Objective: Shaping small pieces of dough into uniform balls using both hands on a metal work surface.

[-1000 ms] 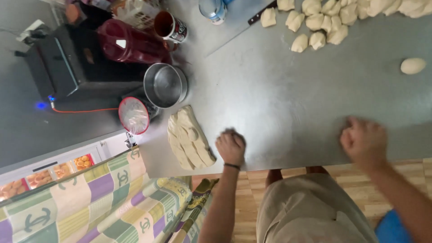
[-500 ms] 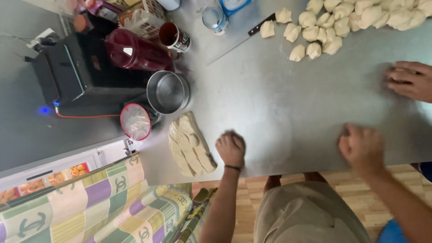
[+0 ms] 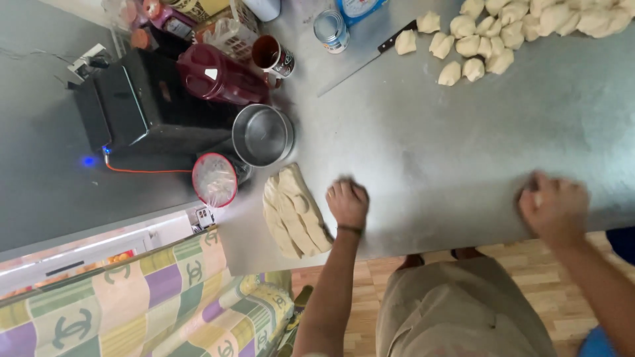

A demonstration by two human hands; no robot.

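Head view looked straight down on a grey metal worktable (image 3: 430,152). On it the left hand (image 3: 347,201) was curled palm-down into a loose fist; whether it covered a piece of dough could not be told, since nothing showed under the fingers. Just beside it lay a slab of pale dough scored into pieces (image 3: 294,211), close to but apart from the knuckles. The right hand (image 3: 552,208) was blurred, fingers bent over the table near its front edge, with a small pale bit showing between them; what it gripped could not be made out.

Behind the slab stood a round steel pot (image 3: 262,135), with a red-rimmed round sieve (image 3: 215,180) next to it. Further back were a dark red plastic jug (image 3: 215,76), a black box-shaped appliance (image 3: 132,109) and a long knife with a black handle (image 3: 370,56). A heap of cut pale dough lumps (image 3: 489,39) lay at the far right, well apart from both hands.
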